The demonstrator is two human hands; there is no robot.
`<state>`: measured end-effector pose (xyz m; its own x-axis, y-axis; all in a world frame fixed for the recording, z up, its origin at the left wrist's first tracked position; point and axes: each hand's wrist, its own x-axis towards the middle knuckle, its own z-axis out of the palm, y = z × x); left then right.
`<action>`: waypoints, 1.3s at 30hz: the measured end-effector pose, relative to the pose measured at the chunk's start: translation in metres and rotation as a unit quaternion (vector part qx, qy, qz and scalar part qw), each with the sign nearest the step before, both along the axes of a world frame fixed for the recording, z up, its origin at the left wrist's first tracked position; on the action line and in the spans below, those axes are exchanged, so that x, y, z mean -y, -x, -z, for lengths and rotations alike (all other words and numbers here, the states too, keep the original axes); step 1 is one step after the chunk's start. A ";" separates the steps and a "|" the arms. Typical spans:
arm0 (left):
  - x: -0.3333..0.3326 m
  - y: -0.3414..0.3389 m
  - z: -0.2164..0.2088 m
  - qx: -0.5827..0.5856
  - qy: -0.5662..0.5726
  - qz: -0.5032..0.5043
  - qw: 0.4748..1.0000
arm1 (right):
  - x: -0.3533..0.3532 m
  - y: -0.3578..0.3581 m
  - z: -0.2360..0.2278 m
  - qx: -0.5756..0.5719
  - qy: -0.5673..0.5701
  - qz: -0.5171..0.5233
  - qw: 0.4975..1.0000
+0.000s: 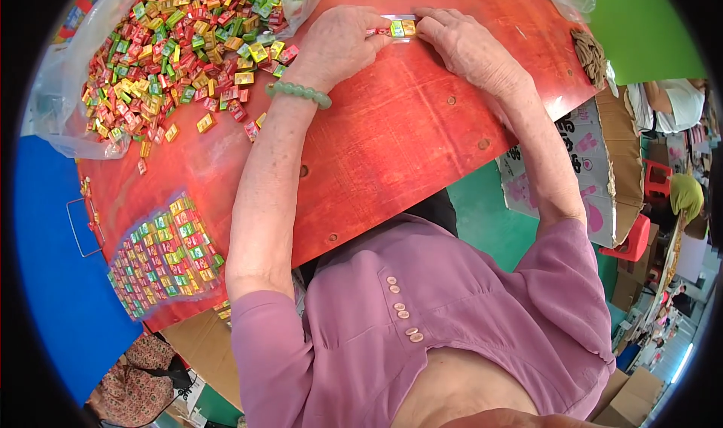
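At the far middle of the table, small green and yellow boxes (403, 29) sit in a row on a clear plastic strip or tray (399, 16). My left hand (343, 40), with a green bead bracelet (300, 93) at its wrist, is closed at the left end of the row, a small red box (379, 32) at its fingertips. Against the right end my right hand (465, 47) rests with bent fingers, gripping the clear plastic; its fingertips are partly hidden. A large heap of small coloured boxes (181, 44) spreads to the left of my left hand.
The red table (392, 119) slopes across the view. Clear plastic bags (64, 111) edge the heap. Filled rows of boxes (166, 255) lie at the near left. A brown crumpled cloth (589, 55) lies at the right edge, with a cardboard box (602, 179) below. Another person (674, 104) is beyond.
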<state>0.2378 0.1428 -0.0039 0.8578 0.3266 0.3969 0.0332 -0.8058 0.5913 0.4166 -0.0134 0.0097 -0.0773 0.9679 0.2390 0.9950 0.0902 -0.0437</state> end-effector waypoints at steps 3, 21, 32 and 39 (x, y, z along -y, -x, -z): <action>0.000 -0.001 0.002 -0.032 -0.056 0.002 0.998 | 0.000 0.005 -0.002 0.023 0.017 0.010 1.000; 0.014 -0.006 0.019 0.088 -0.208 -0.061 0.972 | 0.001 0.012 0.005 0.055 -0.078 -0.004 0.995; 0.022 -0.005 0.015 0.004 -0.370 -0.125 0.920 | 0.006 0.013 0.014 0.013 -0.127 -0.033 0.991; 0.022 -0.004 0.017 0.006 -0.364 -0.114 0.924 | 0.013 0.020 0.006 -0.097 -0.101 0.005 0.990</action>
